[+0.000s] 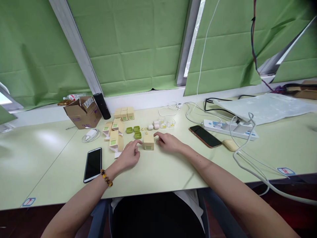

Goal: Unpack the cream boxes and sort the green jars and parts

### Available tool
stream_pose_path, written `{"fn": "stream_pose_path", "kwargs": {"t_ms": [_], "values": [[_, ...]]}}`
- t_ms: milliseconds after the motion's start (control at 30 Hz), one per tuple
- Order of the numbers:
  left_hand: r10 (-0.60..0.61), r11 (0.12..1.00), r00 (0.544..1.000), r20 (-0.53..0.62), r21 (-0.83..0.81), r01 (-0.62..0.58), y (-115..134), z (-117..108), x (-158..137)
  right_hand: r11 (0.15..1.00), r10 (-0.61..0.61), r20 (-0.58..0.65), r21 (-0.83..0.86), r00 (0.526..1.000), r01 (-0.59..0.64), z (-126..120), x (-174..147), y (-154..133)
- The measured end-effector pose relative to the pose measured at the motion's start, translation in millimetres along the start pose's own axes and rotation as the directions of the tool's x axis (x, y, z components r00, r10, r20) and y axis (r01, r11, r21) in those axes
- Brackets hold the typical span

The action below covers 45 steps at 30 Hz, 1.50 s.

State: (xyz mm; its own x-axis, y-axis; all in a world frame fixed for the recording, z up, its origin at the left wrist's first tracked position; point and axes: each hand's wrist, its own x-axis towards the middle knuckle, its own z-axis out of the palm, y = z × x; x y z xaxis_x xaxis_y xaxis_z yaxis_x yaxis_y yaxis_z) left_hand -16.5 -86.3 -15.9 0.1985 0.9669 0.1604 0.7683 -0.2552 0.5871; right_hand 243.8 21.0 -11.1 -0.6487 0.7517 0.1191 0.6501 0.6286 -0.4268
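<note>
A small cream-coloured cardboard box [148, 142] with a green label stands on the table between my hands. My left hand [130, 154] is just left of it, index finger stretched toward its side and the other fingers curled. On the other side, my right hand [168, 142] has its index fingertip close to the box's upper right edge; whether it touches I cannot tell. Neither hand grips anything. Behind the box lie several green square trays [137, 129], tiny yellow pieces [146, 129], pale pink caps [156, 125] and clear containers [166, 123]. Opened cream boxes [114, 138] lie left.
More cream boxes [124, 113] stand at the back near a brown carton [83, 112] and a black cylinder [102, 106]. A white phone [93, 164] lies left; a dark phone [205, 136], a beige mouse [230, 144] and a power strip [230, 129] with cables lie right.
</note>
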Motion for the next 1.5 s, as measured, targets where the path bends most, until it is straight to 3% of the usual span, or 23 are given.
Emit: {"fn": "stream_pose_path", "kwargs": {"t_ms": [300,433,567,733,900,1033,1133,1233,1367,1500], "values": [[-0.006,1.000,0.995,-0.098,0.025,0.009,0.3,-1.8,2.4,0.997,-0.008,0.068,0.071,0.998,0.003,-4.7,-1.5,0.6],[-0.006,1.000,0.993,-0.121,0.014,0.008,-0.4,-0.3,1.9,0.992,-0.035,0.024,0.126,0.999,0.032,-1.8,-3.0,-4.3],[0.010,1.000,0.992,-0.124,-0.011,-0.012,-1.6,1.4,0.4,0.953,-0.061,-0.037,0.295,0.997,0.069,7.6,-0.8,-8.8],[0.006,0.994,0.997,-0.076,-0.111,-0.015,-6.2,2.8,0.5,0.842,-0.094,-0.049,0.529,0.994,0.106,13.4,5.0,-6.6],[0.129,0.934,0.992,-0.006,-0.335,-0.123,-5.1,5.8,3.6,0.649,-0.212,-0.047,0.740,0.976,0.176,8.7,3.1,-14.4],[0.198,0.898,0.976,-0.089,-0.383,-0.217,2.7,7.7,2.8,0.521,-0.285,-0.143,0.807,0.948,0.278,10.5,-0.6,-23.4],[0.255,0.927,0.924,-0.284,-0.200,-0.317,7.7,5.1,0.1,0.460,-0.207,-0.219,0.838,0.953,0.293,13.5,-1.3,-24.1],[0.395,0.909,0.812,-0.429,0.057,-0.412,9.5,0.0,-2.8,0.427,-0.172,-0.250,0.853,0.953,0.301,13.0,-1.9,-22.2],[0.505,0.863,0.721,-0.475,0.243,-0.444,8.6,-3.8,-5.5,0.406,-0.204,-0.232,0.864,0.951,0.298,9.1,-6.0,-24.3],[0.540,0.840,0.712,-0.449,0.339,-0.424,7.8,-2.2,-7.2,0.432,-0.207,-0.263,0.839,0.942,0.329,7.5,-12.5,-35.2]]}}
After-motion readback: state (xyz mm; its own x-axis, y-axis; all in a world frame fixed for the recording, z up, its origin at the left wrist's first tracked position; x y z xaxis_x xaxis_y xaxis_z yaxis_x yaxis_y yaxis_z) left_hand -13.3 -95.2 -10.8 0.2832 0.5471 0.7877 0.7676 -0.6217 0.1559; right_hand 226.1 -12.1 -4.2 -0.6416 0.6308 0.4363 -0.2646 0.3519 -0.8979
